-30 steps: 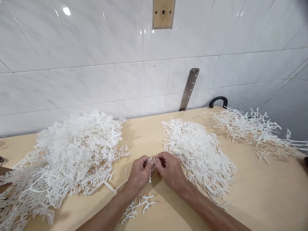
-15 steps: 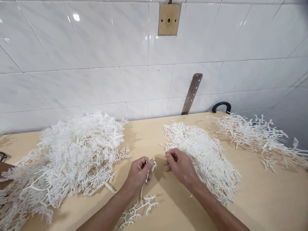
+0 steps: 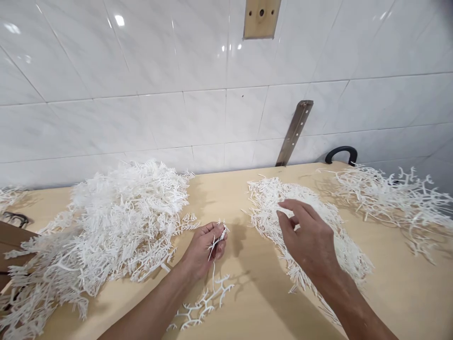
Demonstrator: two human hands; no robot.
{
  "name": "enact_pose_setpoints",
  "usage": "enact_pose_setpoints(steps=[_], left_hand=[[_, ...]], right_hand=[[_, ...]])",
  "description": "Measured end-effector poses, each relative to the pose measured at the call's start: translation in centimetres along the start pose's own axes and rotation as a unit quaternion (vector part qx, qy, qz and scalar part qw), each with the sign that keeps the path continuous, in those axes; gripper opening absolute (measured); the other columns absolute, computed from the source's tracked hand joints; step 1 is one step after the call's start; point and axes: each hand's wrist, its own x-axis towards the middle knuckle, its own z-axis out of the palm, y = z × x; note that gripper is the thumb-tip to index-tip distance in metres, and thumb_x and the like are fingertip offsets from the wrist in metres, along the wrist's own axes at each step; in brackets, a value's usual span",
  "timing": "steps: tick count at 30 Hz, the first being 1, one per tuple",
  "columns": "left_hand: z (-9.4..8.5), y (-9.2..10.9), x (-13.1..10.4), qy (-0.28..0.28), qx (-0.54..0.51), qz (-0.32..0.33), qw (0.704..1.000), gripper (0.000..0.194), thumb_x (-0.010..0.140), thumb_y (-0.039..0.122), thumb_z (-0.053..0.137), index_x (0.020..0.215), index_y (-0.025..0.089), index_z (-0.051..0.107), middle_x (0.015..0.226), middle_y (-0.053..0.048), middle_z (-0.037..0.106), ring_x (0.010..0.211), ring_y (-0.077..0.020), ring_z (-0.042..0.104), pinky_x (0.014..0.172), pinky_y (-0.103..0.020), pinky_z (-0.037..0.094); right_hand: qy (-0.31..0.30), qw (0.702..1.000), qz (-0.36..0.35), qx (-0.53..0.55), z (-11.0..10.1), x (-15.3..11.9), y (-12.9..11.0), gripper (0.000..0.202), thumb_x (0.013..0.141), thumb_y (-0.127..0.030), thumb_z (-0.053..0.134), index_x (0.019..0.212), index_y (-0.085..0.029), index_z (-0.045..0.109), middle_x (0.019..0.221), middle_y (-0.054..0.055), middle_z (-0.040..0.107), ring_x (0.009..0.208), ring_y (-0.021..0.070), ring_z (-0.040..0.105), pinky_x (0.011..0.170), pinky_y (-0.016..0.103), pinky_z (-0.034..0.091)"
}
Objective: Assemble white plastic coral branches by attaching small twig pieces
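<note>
My left hand is closed around a white branching plastic sprig, whose small tips poke out between thumb and fingers. From below that hand hangs a bare branched stem, close over the tabletop. My right hand hovers above the heap of short white pieces, thumb and forefinger apart, with nothing visible between them. Left of my left hand lies a big pile of white branching sprigs, dense with fine tips.
Bare branched stems lie in a loose heap at the far right. A black curved handle and a metal strip stand by the tiled wall. At the left edge are a brown box and dark-framed glasses.
My right hand has moved right, away from my left hand, over the heap of short pieces, and its fingers have parted. The view has shifted slightly.
</note>
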Motion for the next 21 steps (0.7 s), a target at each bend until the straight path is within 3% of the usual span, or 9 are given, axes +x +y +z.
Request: enact_pose_setpoints(steps=[3, 6, 9, 15, 21], left_hand=[[0.3, 0.1, -0.2, 0.003, 0.013, -0.008, 1.000, 0.039, 0.066, 0.042, 0.082, 0.071, 0.015, 0.055, 0.064, 0.002, 0.055, 0.045, -0.0040, 0.041, 0.040, -0.018, 0.028], [0.7, 0.0, -0.4, 0.001, 0.033, -0.007, 0.999, 0.040, 0.065, 0.045, 0.083, 0.069, 0.015, 0.056, 0.058, 0.002, 0.054, 0.047, -0.0062, 0.045, 0.042, -0.018, 0.033], [1.0, -0.3, -0.5, -0.008, 0.062, 0.004, 0.998, 0.042, 0.067, 0.050, 0.081, 0.068, 0.015, 0.056, 0.052, 0.003, 0.053, 0.045, -0.0072, 0.045, 0.043, -0.019, 0.035], [1.3, -0.9, -0.6, 0.000, 0.116, 0.020, 0.993, 0.048, 0.067, 0.059, 0.077, 0.071, 0.016, 0.057, 0.049, 0.002, 0.054, 0.040, -0.0090, 0.045, 0.042, -0.021, 0.036], [1.4, -1.3, -0.4, 0.022, 0.167, 0.062, 0.984, 0.052, 0.066, 0.065, 0.075, 0.067, 0.017, 0.056, 0.045, 0.003, 0.052, 0.038, -0.0096, 0.045, 0.040, -0.021, 0.034]], right_hand=[[-0.106, 0.985, 0.046, 0.129, 1.0, -1.1, -1.5, 0.026, 0.094, -0.038, 0.051, 0.099, -0.021, 0.070, 0.084, 0.006, 0.070, 0.056, 0.0139, 0.060, 0.051, 0.026, 0.049], [-0.239, 0.929, 0.155, 0.237, 2.2, -2.2, -2.8, 0.035, 0.091, -0.048, 0.054, 0.105, -0.020, 0.068, 0.063, -0.001, 0.062, 0.039, 0.0115, 0.053, 0.042, 0.026, 0.045], [-0.311, 0.874, 0.212, 0.307, 3.1, -2.7, -3.5, 0.040, 0.088, -0.054, 0.058, 0.104, -0.019, 0.068, 0.061, -0.004, 0.058, 0.036, 0.0104, 0.051, 0.039, 0.025, 0.044], [-0.359, 0.834, 0.253, 0.335, 3.5, -2.6, -4.1, 0.033, 0.084, -0.050, 0.063, 0.088, -0.018, 0.070, 0.056, -0.005, 0.056, 0.035, 0.0084, 0.048, 0.038, 0.022, 0.041], [-0.337, 0.871, 0.234, 0.272, 3.1, -2.7, -4.4, 0.027, 0.084, -0.044, 0.061, 0.083, -0.019, 0.072, 0.060, -0.003, 0.062, 0.037, 0.0098, 0.052, 0.039, 0.022, 0.044]])
